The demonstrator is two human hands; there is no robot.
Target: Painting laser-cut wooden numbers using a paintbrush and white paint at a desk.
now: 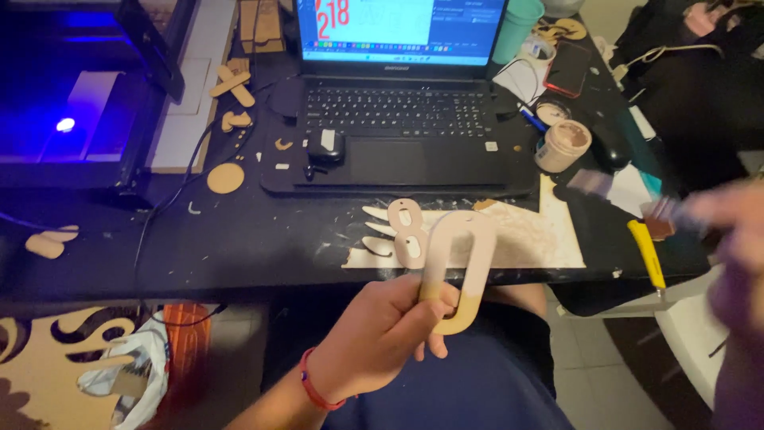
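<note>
1. A black table (239, 247) is seen across the frame, dusted with pale smears near its front edge.
2. An open laptop (398, 119) is set at the middle back of the table, with a black mouse (326, 146) resting on its left palm rest.
3. A pale board (541, 235) is laid flat in front of the laptop, and a wooden figure-eight cutout (408, 232) is placed on its left part.
4. A zero-shaped wooden cutout (460, 271) is held upright before the table edge; its upper part is painted pale pink, its lower end is bare wood.
5. The left hand (382, 338) is closed around the lower end of the cutout.
6. The right hand (728, 219) is blurred at the right edge; a paintbrush (629, 199) appears to be gripped in it.
7. A small open paint jar (563, 146) is stood right of the laptop.
</note>
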